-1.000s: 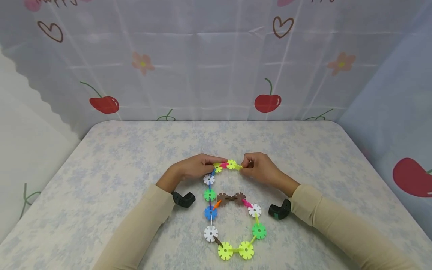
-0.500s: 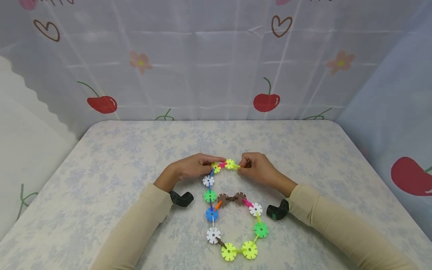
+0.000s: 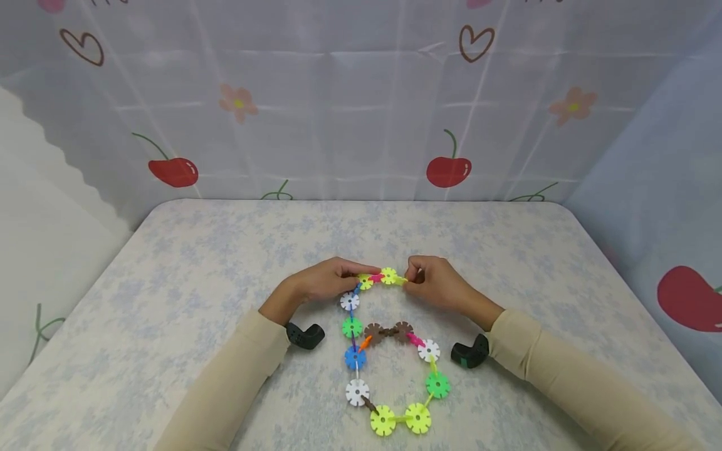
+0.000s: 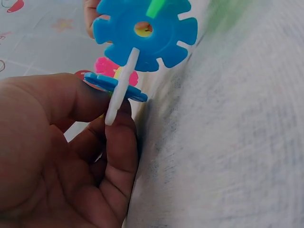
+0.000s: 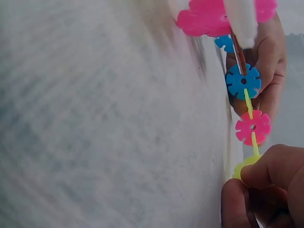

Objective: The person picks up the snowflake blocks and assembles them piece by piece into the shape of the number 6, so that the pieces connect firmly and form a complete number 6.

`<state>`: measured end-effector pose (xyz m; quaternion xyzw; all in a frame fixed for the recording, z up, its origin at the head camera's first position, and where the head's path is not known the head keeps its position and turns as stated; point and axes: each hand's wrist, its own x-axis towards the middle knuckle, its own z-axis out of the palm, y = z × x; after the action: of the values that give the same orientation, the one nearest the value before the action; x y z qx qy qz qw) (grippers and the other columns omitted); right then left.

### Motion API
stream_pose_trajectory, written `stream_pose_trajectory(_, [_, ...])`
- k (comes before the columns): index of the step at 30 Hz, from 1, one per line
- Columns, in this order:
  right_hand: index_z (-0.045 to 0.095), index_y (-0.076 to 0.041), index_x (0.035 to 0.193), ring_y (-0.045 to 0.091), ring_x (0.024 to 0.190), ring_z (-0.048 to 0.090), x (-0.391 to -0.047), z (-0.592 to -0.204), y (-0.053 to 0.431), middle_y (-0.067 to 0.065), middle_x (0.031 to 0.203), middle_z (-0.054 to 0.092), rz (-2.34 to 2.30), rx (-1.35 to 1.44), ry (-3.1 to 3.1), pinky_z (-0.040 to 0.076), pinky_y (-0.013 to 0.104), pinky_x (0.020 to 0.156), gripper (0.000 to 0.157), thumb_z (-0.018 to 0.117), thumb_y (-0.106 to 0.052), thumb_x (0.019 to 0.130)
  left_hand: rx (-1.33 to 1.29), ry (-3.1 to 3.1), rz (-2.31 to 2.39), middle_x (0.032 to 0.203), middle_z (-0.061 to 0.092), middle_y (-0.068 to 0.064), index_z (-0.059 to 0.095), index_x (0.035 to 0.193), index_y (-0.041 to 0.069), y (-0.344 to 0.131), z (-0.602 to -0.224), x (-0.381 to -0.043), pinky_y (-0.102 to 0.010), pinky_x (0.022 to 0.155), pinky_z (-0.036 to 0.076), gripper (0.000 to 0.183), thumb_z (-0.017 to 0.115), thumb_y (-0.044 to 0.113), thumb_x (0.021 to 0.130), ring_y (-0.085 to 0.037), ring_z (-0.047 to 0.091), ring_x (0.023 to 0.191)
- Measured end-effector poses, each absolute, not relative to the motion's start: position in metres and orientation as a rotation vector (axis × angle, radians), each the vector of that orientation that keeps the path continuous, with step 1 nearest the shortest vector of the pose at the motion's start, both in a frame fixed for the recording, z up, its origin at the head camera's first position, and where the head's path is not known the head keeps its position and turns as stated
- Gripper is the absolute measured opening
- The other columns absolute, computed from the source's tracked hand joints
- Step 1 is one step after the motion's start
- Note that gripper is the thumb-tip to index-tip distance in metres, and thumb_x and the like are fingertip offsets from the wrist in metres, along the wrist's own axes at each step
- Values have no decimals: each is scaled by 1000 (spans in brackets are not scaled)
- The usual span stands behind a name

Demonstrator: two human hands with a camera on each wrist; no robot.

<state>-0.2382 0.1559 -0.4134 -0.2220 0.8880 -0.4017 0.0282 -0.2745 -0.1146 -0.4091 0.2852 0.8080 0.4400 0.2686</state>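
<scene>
A chain of notched plastic snowflake discs (image 3: 352, 327) lies on the table, forming a loop below and a curved open arm above. At the upper left, my left hand (image 3: 327, 279) pinches a blue disc (image 4: 102, 81) between thumb and fingers, a white disc (image 4: 122, 90) slotted into it. The left index finger stretches along toward a yellow disc (image 3: 388, 275). My right hand (image 3: 439, 282) pinches the yellow disc (image 5: 241, 169) at the chain's free end. Between the two hands run yellow and pink discs (image 5: 244, 130), joined edge to face.
Below the hands is the closed loop, with brown discs (image 3: 373, 332) on top and yellow discs (image 3: 418, 418) at the bottom. Black wrist devices (image 3: 307, 336) sit under both cuffs. The patterned table (image 3: 225, 241) ends at a curtain (image 3: 338, 125) behind.
Both hands keep their grip on the chain at nearly the same place. The lower loop has shifted slightly to the right in view; the camera sways a little.
</scene>
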Motion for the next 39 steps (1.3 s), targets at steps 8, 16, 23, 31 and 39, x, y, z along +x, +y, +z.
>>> stream_pose_trajectory(8, [50,-13,79,12,61,41,-239,-412,154,-2,67,49,-1089,-754,2760,37,30,58,26,69,3,87,764,2191,1221,68,47,-1,68,134,17,-111,-410,-273,-31,67,38,35,49,11,105,-15,38,61])
stream_pose_trajectory(16, [56,-13,87,14,67,51,-240,-411,149,-4,71,52,-1051,-868,2776,43,30,61,20,72,-3,92,867,2331,1115,84,62,0,71,106,16,-97,-407,-275,-31,68,43,15,64,28,101,-14,51,72])
stream_pose_trajectory(23, [55,-14,86,12,62,47,-239,-409,152,-5,72,53,-1022,-900,2783,39,29,58,20,68,0,91,883,2327,1174,83,64,-1,69,102,13,-96,-409,-275,-30,66,43,6,67,18,100,-14,52,70])
stream_pose_trajectory(31, [61,-13,93,14,79,60,-242,-410,154,-5,89,64,-1034,-787,2793,50,35,70,12,70,-6,96,883,2302,1221,87,65,-2,69,105,12,-101,-412,-276,-31,68,45,6,67,15,99,-16,54,73])
stream_pose_trajectory(39, [64,-17,88,14,80,61,-241,-409,152,-5,89,66,-1072,-768,2789,50,36,71,15,72,-6,94,890,2263,1223,89,66,-1,72,110,12,-103,-412,-277,-30,68,43,11,66,14,100,-15,51,72])
